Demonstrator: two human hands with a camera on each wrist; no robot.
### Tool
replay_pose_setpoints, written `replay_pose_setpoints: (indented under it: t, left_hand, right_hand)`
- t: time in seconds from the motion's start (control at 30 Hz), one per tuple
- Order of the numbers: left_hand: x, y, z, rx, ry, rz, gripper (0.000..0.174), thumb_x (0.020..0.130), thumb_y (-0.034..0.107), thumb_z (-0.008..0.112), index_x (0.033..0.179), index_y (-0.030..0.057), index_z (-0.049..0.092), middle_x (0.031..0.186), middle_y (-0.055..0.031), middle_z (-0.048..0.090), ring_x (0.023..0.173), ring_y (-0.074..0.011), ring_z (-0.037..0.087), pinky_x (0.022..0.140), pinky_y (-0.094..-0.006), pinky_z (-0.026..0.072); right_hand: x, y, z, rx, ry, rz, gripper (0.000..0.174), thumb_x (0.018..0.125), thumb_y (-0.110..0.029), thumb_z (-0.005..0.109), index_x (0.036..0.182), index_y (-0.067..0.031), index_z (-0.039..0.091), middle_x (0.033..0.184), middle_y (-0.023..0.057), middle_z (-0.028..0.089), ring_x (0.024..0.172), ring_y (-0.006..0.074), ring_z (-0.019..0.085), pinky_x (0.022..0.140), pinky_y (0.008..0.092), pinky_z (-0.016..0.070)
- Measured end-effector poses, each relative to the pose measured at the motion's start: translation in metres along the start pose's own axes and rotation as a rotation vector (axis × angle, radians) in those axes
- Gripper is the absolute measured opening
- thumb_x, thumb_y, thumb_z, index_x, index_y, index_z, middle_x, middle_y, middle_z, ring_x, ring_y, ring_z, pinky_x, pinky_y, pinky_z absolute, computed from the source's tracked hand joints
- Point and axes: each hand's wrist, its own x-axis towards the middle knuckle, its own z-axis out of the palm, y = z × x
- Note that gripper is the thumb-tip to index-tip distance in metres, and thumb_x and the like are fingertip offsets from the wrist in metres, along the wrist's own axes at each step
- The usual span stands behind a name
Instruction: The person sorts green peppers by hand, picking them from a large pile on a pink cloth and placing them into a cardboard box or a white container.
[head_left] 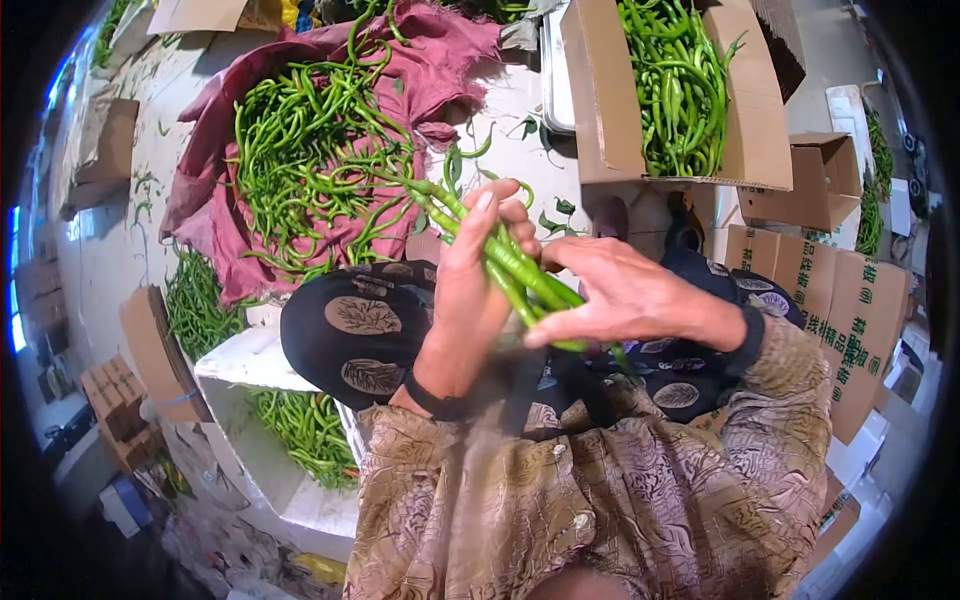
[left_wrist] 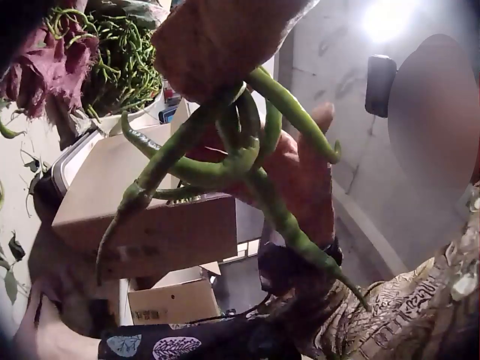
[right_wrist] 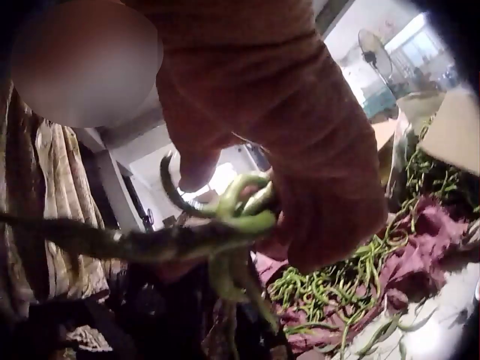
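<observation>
Several long green chili peppers [head_left: 520, 265] lie in a small bunch between both hands, over the person's lap. The left hand [head_left: 470, 275] grips the bunch with its thumb along the near side, stem ends poking out past it. From the other side the right hand [head_left: 635, 295] holds the lower ends between thumb and fingers. In the left wrist view the chili peppers [left_wrist: 217, 172] fan out below the left hand [left_wrist: 225, 45], some curved, some straight. The right wrist view has the right hand [right_wrist: 277, 127] over the crossing peppers [right_wrist: 172, 244], its fingertips partly hidden.
A heap of green chili peppers [head_left: 300, 150] sits on a pink cloth [head_left: 200, 215] ahead on the left. An open cardboard box [head_left: 605, 100] of peppers stands ahead on the right. Near the left knee is a white foam box [head_left: 270, 480] with more peppers. Flattened cartons [head_left: 850, 330] lie at right.
</observation>
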Motion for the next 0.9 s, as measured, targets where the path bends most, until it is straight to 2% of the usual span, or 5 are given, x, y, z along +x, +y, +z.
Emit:
replay_pose_setpoints:
  t: [0.1, 0.17, 0.3, 0.4, 0.9]
  left_hand:
    - [0.001, -0.001, -0.004, 0.037, 0.083, 0.088, 0.037, 0.094, 0.026, 0.06, 0.12, 0.0017, 0.05, 0.101, -0.0081, 0.059, 0.091, -0.019, 0.058, 0.083, -0.032, 0.0494]
    - [0.0, 0.003, -0.002, 0.101, 0.064, 0.109, 0.041, 0.094, 0.026, 0.059, 0.125, 0.0002, 0.048, 0.107, -0.0109, 0.06, 0.098, -0.0205, 0.059, 0.089, -0.0336, 0.0485]
    - [-0.003, 0.009, 0.002, 0.272, -0.042, 0.081, 0.057, 0.092, 0.023, 0.061, 0.137, -0.0034, 0.036, 0.125, -0.0185, 0.054, 0.115, -0.0243, 0.054, 0.101, -0.0373, 0.0434]
    - [-0.002, 0.013, -0.003, 0.383, -0.171, 0.033, 0.06, 0.091, 0.02, 0.062, 0.138, -0.0052, 0.034, 0.132, -0.0212, 0.048, 0.123, -0.025, 0.049, 0.103, -0.0385, 0.0412]
    - [-0.013, 0.013, 0.005, 0.311, -0.141, 0.051, 0.026, 0.097, 0.019, 0.05, 0.116, 0.0007, 0.051, 0.083, -0.0065, 0.057, 0.084, -0.0204, 0.061, 0.069, -0.0294, 0.0495]
  right_hand:
    - [0.019, 0.005, 0.025, 0.181, 0.025, 0.184, 0.059, 0.08, -0.046, 0.065, 0.113, 0.002, 0.055, 0.1, 0.0253, 0.061, 0.095, 0.0357, 0.062, 0.083, 0.0422, 0.0473]
    - [0.028, 0.016, 0.032, 0.481, 0.077, -0.026, 0.05, 0.087, -0.038, 0.058, 0.117, 0.0023, 0.053, 0.1, 0.0168, 0.062, 0.093, 0.0264, 0.061, 0.08, 0.0376, 0.0472]
    - [0.024, 0.02, 0.026, 0.921, -0.139, 0.107, 0.045, 0.093, -0.032, 0.056, 0.126, -0.0014, 0.051, 0.099, -0.0012, 0.056, 0.086, 0.008, 0.052, 0.073, 0.0244, 0.0436]
    - [0.02, 0.025, 0.014, 1.131, -0.072, 0.162, 0.044, 0.089, -0.027, 0.065, 0.124, -0.003, 0.054, 0.095, -0.0008, 0.058, 0.081, 0.0075, 0.053, 0.07, 0.0235, 0.0443]
    - [-0.009, 0.024, -0.008, 1.075, 0.223, 0.026, 0.032, 0.09, -0.021, 0.066, 0.11, 0.0016, 0.056, 0.088, 0.0023, 0.057, 0.075, 0.0084, 0.055, 0.069, 0.022, 0.0461]
